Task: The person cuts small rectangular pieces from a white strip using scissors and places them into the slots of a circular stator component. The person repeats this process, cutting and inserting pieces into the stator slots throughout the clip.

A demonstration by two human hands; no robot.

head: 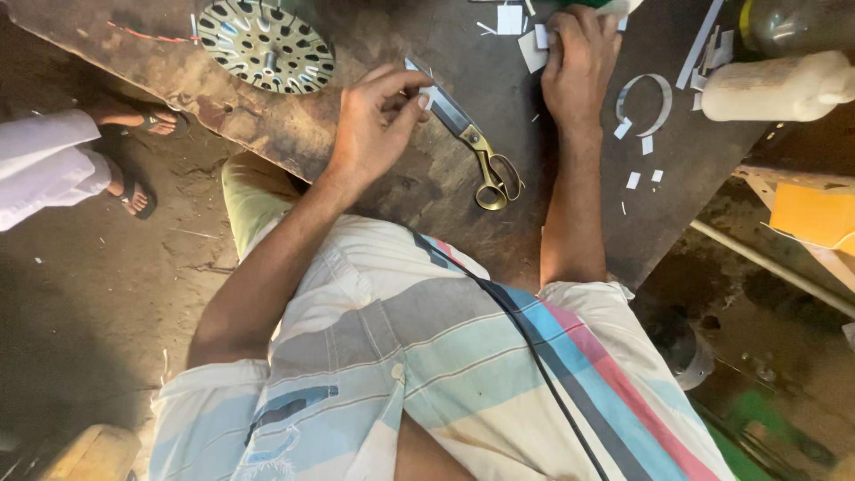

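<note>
Left hand (378, 120), fingers pinched together on a small white paper strip (427, 93), above the scissors (468, 138) (brass-handled) mid-workbench (374, 44). Right hand (579, 58), fingers curled, presses white paper pieces (534, 49) near the far edge.

Your left hand (378, 120) pinches a small white paper strip (427, 94) above brass-handled steel scissors (472, 142) on the dark brown worktop (427, 196). Your right hand (579, 58) presses white paper scraps (533, 52). A round slotted metal disc (265, 44) lies far left.
</note>
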